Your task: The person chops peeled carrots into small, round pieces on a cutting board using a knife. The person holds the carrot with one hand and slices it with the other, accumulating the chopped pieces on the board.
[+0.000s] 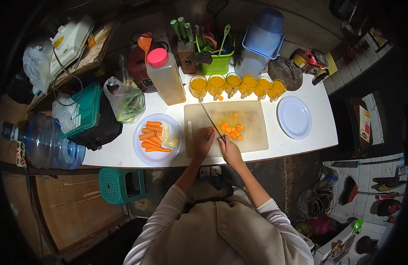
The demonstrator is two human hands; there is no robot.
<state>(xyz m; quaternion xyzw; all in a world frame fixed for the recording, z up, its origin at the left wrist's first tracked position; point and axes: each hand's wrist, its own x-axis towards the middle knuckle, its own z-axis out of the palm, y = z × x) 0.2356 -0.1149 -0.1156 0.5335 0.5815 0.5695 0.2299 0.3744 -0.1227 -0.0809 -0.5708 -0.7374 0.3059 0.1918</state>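
My right hand (230, 149) grips the handle of a kitchen knife (210, 116), its blade angled up and left over the cutting board (253, 112). Close beside the blade, my left hand (203, 140) pinches a piece of carrot (214, 129), mostly hidden by the fingers. Several carrot slices (233, 130) lie in a loose group right of the knife, and one sits higher on the board. To the left is a pale plate (141, 127) with several whole carrots (151, 136) and pieces of cabbage (170, 140).
Several glass mugs of orange drink (234, 81) line the board's far edge. A second plate (294, 117) lies right. Behind stand a pink-lidded container (166, 79), a green utensil basket (217, 64) and a blue-lidded jug (259, 43). A plastic bag of vegetables (126, 102) is left.
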